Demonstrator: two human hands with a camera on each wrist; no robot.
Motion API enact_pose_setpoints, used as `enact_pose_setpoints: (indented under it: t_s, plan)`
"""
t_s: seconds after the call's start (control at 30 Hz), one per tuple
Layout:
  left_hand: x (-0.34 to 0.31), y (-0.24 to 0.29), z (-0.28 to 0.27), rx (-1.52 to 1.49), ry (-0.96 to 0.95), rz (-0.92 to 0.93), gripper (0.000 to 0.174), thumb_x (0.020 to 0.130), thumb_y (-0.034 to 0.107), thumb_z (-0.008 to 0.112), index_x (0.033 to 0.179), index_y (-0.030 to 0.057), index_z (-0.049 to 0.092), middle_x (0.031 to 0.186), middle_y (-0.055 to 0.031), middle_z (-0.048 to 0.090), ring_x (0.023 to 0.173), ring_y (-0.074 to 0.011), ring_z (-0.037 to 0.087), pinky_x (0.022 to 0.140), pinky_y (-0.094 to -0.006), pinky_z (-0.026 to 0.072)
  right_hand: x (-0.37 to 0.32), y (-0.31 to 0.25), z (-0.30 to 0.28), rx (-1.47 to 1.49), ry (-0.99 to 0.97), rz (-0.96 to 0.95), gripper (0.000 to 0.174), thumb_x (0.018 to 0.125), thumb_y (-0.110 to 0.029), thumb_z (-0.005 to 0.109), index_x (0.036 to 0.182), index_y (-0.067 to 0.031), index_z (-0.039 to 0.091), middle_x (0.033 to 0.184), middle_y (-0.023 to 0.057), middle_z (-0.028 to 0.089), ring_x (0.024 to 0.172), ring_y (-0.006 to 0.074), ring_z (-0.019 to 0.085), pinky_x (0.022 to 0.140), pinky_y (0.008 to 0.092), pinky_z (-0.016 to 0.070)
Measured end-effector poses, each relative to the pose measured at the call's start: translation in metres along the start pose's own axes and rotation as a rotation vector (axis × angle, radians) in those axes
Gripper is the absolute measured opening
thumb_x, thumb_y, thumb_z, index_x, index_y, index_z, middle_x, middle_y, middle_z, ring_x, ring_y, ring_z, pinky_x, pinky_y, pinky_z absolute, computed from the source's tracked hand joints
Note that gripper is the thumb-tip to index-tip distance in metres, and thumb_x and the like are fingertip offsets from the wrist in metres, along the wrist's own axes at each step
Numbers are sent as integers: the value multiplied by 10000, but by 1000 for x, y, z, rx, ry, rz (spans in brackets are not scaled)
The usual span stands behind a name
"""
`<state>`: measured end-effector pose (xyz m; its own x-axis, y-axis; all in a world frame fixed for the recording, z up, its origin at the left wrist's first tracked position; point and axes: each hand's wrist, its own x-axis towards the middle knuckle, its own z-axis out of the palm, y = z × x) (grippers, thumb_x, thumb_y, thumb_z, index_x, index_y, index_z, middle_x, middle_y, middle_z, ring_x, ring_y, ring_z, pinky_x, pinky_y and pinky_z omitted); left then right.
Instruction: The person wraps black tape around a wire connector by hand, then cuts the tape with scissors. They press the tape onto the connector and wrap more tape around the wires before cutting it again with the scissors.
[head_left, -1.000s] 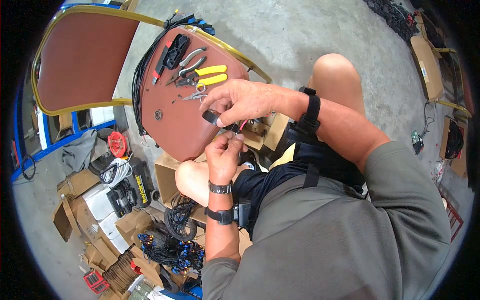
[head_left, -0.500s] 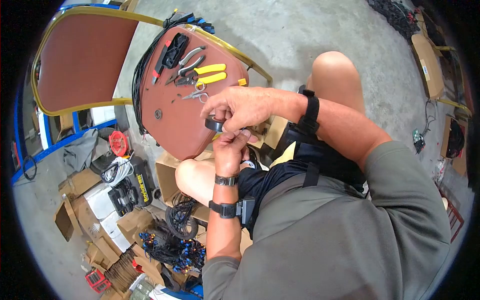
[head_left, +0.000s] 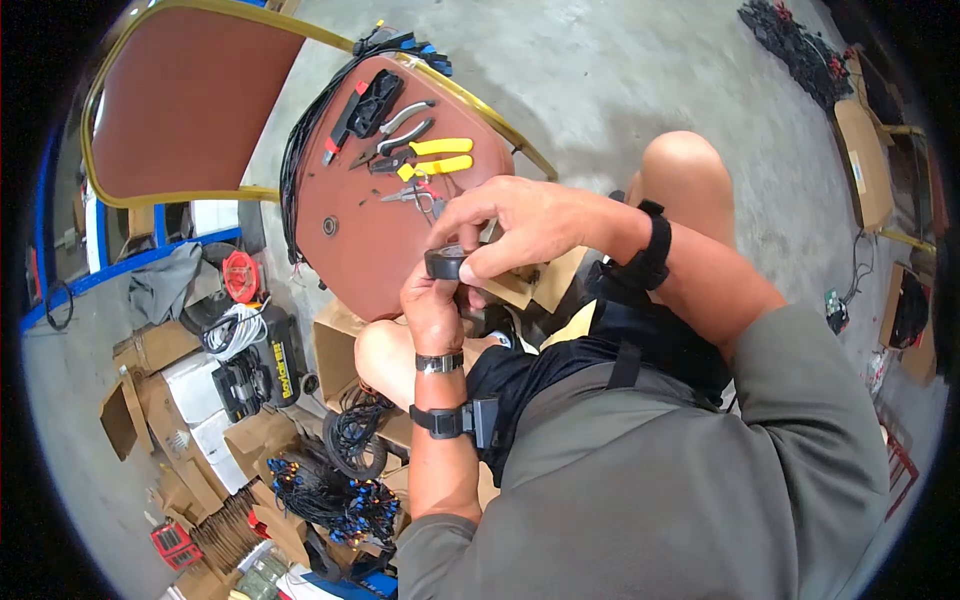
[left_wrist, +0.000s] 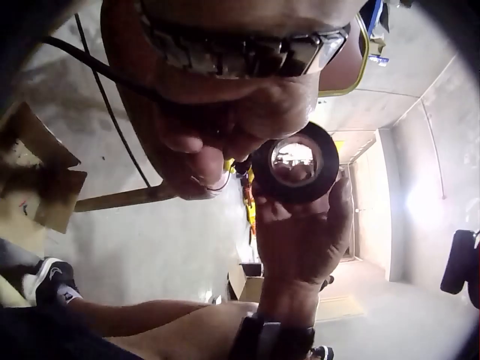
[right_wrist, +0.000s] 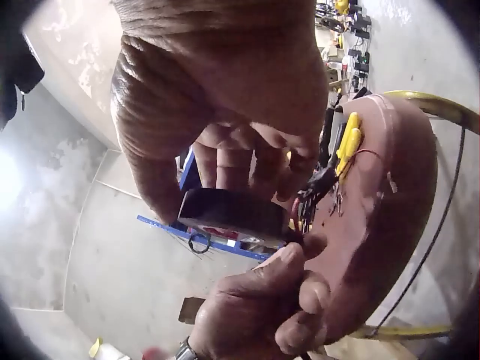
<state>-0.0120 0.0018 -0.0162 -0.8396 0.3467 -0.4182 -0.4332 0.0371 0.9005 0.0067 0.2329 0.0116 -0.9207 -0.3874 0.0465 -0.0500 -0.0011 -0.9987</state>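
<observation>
My right hand (head_left: 530, 220) holds a roll of black electrical tape (head_left: 443, 264) between thumb and fingers, right over the left hand's fingertips. Seen from the left wrist, the tape roll (left_wrist: 328, 166) shows its round open core. My left hand (head_left: 435, 315) is below it, its fingertips mostly hidden by the roll in the head view. In the right wrist view, the left thumb and fingers (right_wrist: 255, 304) pinch at the roll's edge, where a thin red wire (right_wrist: 296, 210) shows. A black cable (left_wrist: 97, 71) runs up to the left hand in the left wrist view.
On the brown chair seat (head_left: 350, 270) lie yellow-handled wire strippers (head_left: 440, 157), pliers (head_left: 405, 130), small scissors (head_left: 410, 195), a utility knife (head_left: 345, 125) and a small ring (head_left: 330, 226). Black cables (head_left: 293, 180) hang over its edge. An open cardboard box (head_left: 335, 335) stands below.
My right hand has brought the tape roll down against the left hand. The left hand has turned, and the pink-red wire seen between the hands earlier is hidden in the head view.
</observation>
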Motion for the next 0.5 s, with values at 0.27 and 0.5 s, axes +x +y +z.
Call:
enact_pose_setpoints:
  t_s: [0.27, 0.5]
  plan:
    - [-10, 22, 6, -7, -21, 97, 113, 960, 17, 617, 1065, -13, 645, 790, -96, 683, 558, -157, 621, 479, -258, 496, -1, 2, -8, -22, 6, 95, 400, 883, -408, 732, 1045, -42, 730, 829, 81, 708, 813, 158, 664, 735, 306, 507]
    - [-7, 24, 14, -71, -24, 116, 121, 944, -9, 620, 1064, -15, 608, 783, -79, 663, 568, -156, 625, 483, -253, 493, 8, 12, 11, -130, 145, 106, 492, 851, -456, 684, 975, 19, 722, 893, 204, 708, 848, 321, 687, 763, 412, 526]
